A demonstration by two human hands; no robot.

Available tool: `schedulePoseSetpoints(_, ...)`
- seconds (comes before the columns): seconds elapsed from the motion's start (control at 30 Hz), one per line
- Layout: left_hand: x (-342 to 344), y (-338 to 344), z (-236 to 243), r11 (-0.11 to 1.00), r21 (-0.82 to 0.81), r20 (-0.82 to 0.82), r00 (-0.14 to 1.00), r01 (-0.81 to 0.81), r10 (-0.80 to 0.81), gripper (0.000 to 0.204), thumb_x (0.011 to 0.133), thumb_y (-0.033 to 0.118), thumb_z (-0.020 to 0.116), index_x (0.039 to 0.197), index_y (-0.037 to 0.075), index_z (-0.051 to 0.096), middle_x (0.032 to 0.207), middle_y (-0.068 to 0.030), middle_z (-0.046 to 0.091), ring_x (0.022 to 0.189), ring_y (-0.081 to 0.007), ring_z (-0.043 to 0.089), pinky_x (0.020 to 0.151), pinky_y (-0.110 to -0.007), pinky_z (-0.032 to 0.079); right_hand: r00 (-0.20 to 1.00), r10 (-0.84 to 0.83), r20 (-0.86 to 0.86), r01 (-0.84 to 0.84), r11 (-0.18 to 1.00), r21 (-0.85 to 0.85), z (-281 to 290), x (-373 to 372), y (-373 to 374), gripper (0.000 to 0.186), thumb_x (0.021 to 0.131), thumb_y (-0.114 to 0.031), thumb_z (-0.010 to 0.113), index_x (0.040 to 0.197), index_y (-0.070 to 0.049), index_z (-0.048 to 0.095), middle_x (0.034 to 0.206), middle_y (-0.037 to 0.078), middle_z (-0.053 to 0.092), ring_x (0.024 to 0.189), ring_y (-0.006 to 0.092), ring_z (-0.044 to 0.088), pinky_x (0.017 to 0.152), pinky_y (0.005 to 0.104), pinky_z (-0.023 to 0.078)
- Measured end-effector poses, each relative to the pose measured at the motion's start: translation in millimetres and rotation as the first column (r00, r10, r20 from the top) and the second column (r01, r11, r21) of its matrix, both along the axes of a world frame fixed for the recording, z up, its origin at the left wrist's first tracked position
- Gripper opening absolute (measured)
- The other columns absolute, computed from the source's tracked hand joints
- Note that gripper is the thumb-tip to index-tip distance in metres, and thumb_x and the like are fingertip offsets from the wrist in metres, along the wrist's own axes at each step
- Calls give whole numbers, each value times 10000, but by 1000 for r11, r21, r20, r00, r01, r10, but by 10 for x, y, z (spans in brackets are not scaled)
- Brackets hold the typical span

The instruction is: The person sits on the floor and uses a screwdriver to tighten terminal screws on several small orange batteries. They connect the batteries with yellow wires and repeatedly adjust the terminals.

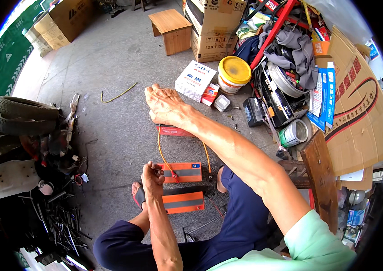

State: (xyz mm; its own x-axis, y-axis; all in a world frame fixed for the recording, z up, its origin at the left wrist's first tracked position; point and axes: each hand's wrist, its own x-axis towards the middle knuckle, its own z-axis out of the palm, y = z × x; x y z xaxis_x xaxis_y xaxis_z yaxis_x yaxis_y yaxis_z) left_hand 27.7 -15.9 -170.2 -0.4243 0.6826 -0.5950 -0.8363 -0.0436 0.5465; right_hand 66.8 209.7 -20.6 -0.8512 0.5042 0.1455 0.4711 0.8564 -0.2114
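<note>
My right hand (164, 104) is closed above a red, box-shaped object (175, 130), partly hiding it; what the fingers grip is hidden. My left hand (153, 178) is closed beside the orange cable (164, 153), holding something small I cannot make out. That cable runs down to a red clamp-like end on an orange block with a grey stripe (184, 166). A second cable (207, 158) hangs on the right, beside the block. Another striped orange block (187, 197) lies nearer me, between my legs.
Tires (24, 108) and metal tools (60, 230) lie left. A wooden stool (169, 22), cardboard boxes (216, 27), a white box (192, 80) and a yellow-lidded bucket (234, 72) stand ahead. Clutter, large cardboard (354, 117) and a dark wooden board (318, 176) are right.
</note>
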Motion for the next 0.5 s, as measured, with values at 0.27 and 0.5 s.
schedulePoseSetpoints(0.27, -144, 680, -85, 756, -654, -723, 326, -39, -609, 379, 800, 364, 658, 968, 25, 688, 872, -178, 682, 830, -280, 653, 749, -379, 486, 997, -6, 77, 5, 1000, 19, -23, -4, 53, 420, 760, -75, 622, 1114, 101, 480, 1005, 246, 575, 874, 304, 645, 701, 353, 543)
schedulePoseSetpoints(0.5, -182, 824, -263, 709, -705, -674, 337, -27, -657, 350, 801, 387, 633, 898, 59, 709, 792, -170, 681, 769, -326, 663, 717, -407, 495, 989, -116, 90, 125, 988, -94, 60, -22, 46, 356, 778, -86, 595, 1082, 71, 495, 962, 220, 604, 811, 287, 657, 671, 347, 539)
